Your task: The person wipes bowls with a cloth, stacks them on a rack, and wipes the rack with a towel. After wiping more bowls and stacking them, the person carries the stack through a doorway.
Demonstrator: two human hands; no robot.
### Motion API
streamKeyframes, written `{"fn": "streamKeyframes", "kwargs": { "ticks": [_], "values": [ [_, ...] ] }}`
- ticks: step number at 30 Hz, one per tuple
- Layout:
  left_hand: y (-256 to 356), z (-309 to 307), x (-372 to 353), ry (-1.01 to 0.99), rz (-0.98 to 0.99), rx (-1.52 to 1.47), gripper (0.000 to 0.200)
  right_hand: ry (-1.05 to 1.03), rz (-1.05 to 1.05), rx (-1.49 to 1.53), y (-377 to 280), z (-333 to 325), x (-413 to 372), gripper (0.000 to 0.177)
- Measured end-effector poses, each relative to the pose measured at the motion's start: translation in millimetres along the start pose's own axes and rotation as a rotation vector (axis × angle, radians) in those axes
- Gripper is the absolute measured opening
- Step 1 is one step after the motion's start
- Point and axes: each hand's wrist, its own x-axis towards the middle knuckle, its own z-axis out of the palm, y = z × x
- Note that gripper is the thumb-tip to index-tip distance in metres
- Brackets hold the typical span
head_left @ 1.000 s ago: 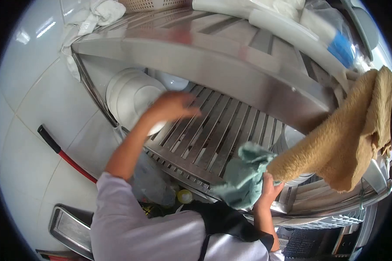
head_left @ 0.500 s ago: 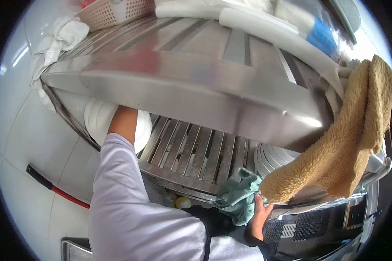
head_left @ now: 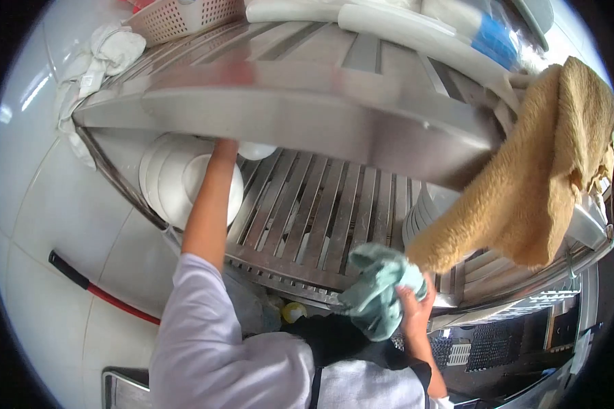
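My left hand [head_left: 226, 146] reaches under the front edge of the upper steel shelf [head_left: 286, 112]. Its fingers are hidden behind that edge, beside a white dish [head_left: 256, 150]. Below the forearm, white plates [head_left: 164, 180] lean in a row at the left of the slatted lower shelf [head_left: 307, 204]. At the lower right, my right hand [head_left: 416, 303] is closed on a crumpled green cloth [head_left: 382, 290]. A tan fleecy towel [head_left: 512, 198] hangs just above that hand, partly in front of a second stack of white plates [head_left: 430, 208].
On the upper shelf are a pink basket [head_left: 184, 19], white rolls [head_left: 416, 42] and a plastic bag with blue [head_left: 494, 42]. A white cloth [head_left: 116, 51] hangs at its left corner. A red and black handle [head_left: 102, 290] crosses the tiles at left; a metal tray [head_left: 126, 390] is below.
My left hand has moved right and deeper under the shelf, uncovering more of the left plates. My right hand and the green cloth have shifted slightly up. The view has shifted too.
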Motion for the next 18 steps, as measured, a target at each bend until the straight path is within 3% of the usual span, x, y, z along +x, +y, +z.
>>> {"fn": "streamKeyframes", "kwargs": {
  "ticks": [2,4,6,7,8,9,10,11,13,15,18],
  "values": [
    [28.6,-6.3,-39.1,-0.021,-0.123,-0.468,0.063,0.097,0.047,0.126,-23.5,16.6,18.0,0.031],
    [78.9,-19.2,-97.2,-0.04,-0.286,-0.768,0.063,0.036,-0.011,0.186,-43.1,37.3,36.7,0.028],
    [148.8,-24.8,-165.7,-0.018,-0.448,-0.862,0.058,-0.133,-0.301,0.11,-61.6,71.8,42.6,0.023],
    [175.7,-23.9,-197.2,0.031,-0.482,-0.863,0.056,-0.231,-0.735,-0.205,-50.6,82.9,50.8,0.027],
    [190.8,-28.0,-224.7,0.084,-0.516,-0.863,0.054,-0.317,-0.964,-0.359,-55.2,104.1,49.7,0.035],
    [125.0,-51.4,-239.8,-0.034,-0.364,-1.045,0.053,-0.39,-1.204,-0.476,-59.8,125.2,48.6,0.043],
    [106.8,-65.0,-262.6,-0.038,-0.265,-1.044,0.053,-0.534,-1.375,-0.533,-74.6,141.1,44.6,0.047],
    [88.9,-78.4,-285.5,-0.041,-0.166,-1.044,0.052,-0.617,-1.302,-0.547,-82.1,148.5,35.6,0.043],
    [198.5,-64.6,-339.5,0.17,-0.096,-0.702,0.051,-0.663,-1.225,-0.467,-101.9,161.2,26.1,0.039],
    [262.5,-63.4,-357.6,0.364,-0.25,-0.461,0.044,-0.594,-1.2,-0.292,-122.8,171.8,33.6,0.039],
    [281.7,-78.8,-391.7,0.278,-0.011,-0.283,0.033,-0.725,-0.799,-0.149,-121.3,188.4,62.2,0.044]
  ]
}}
